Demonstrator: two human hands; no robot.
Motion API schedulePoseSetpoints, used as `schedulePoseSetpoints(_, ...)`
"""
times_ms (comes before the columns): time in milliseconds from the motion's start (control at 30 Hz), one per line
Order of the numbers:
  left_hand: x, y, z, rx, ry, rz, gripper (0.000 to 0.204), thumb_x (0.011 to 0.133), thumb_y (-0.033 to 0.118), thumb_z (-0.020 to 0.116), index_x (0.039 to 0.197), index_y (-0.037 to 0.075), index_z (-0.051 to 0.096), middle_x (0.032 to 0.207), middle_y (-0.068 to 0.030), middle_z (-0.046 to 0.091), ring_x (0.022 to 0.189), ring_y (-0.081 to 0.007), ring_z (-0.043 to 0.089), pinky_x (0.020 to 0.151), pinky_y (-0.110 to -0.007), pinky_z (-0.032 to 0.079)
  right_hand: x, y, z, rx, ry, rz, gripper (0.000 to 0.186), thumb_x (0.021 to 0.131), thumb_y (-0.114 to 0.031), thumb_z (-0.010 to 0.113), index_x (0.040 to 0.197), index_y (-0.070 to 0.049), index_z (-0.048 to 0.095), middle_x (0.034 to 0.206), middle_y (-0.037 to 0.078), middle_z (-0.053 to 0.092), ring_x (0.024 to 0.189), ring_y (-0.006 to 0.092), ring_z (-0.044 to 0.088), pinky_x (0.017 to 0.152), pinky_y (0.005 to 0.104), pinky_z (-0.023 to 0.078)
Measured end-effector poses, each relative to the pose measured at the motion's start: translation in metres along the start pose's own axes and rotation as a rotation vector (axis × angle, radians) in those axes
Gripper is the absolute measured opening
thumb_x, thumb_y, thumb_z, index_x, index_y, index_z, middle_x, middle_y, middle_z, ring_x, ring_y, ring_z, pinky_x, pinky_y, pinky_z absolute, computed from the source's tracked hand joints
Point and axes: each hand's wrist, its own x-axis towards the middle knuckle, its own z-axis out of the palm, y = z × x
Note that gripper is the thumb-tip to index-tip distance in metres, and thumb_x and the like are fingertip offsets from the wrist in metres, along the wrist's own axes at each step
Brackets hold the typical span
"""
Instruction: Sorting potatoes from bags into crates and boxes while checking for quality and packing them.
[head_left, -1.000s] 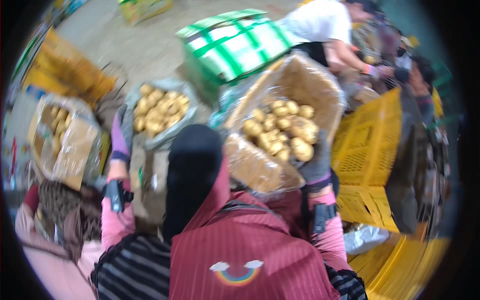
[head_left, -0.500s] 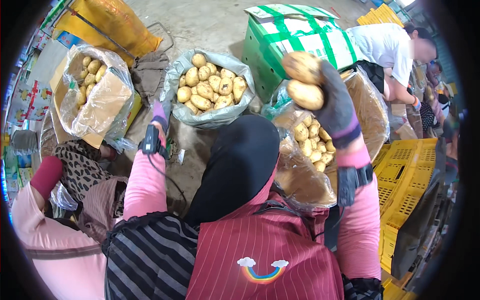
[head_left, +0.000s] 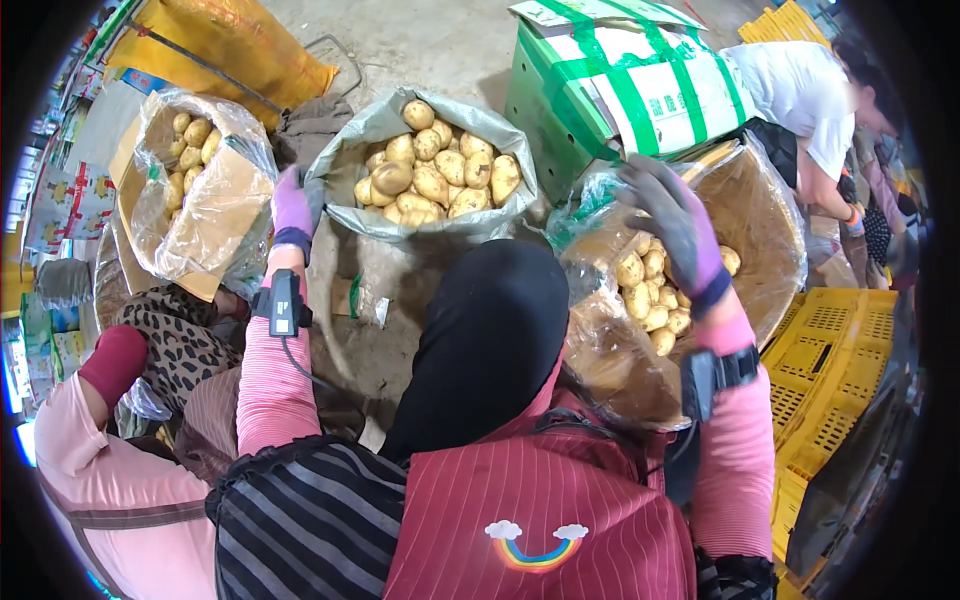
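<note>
My left hand (head_left: 297, 207), in a purple and grey glove, is open against the left rim of a grey sack (head_left: 430, 220) full of potatoes (head_left: 429, 183). My right hand (head_left: 668, 222), gloved alike, is open with bent, spread fingers above a plastic-lined cardboard box (head_left: 755, 215) of potatoes (head_left: 655, 318), partly hiding them. At the left stands another lined box (head_left: 212, 245) holding potatoes (head_left: 191, 150).
A green-taped box (head_left: 555, 115) stands behind the right box; a yellow sack (head_left: 215, 55) lies at the back left. Yellow crates (head_left: 820, 390) stand at right. A co-worker in white (head_left: 800, 110) bends at right; another in pink (head_left: 120, 480) is beside me at left.
My right hand rose from the right box holding two potatoes half a second ago; now it holds none and its fingers are spread. My left hand is higher, at the sack's rim.
</note>
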Motion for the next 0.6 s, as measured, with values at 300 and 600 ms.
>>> schedulePoseSetpoints(300, 0.09, 0.096, 0.089, 0.591, -0.003, 0.305, 0.086, 0.083, 0.057, 0.068, 0.147, 0.004, 0.047, 0.148, -0.0232, 0.049, 0.138, -0.0382, 0.045, 0.115, -0.044, 0.035, -0.126, 0.026, -0.082, -0.015, 0.508, -0.006, 0.048, 0.108, -0.029, 0.045, 0.147, -0.001, 0.046, 0.137, 0.016, 0.059, 0.118, 0.0219, 0.062, 0.097, 0.0326, 0.05)
schedulePoseSetpoints(600, 0.124, 0.091, 0.08, 0.119, -0.06, 0.2, 0.034, 0.086, 0.033, 0.067, 0.106, 0.008, 0.075, 0.097, -0.0137, 0.076, 0.094, -0.0266, 0.072, 0.086, -0.036, 0.054, -0.162, 0.044, -0.099, 0.006, 0.637, 0.028, 0.05, 0.107, -0.031, 0.047, 0.146, -0.001, 0.048, 0.136, 0.016, 0.06, 0.117, 0.0216, 0.062, 0.095, 0.0332, 0.05)
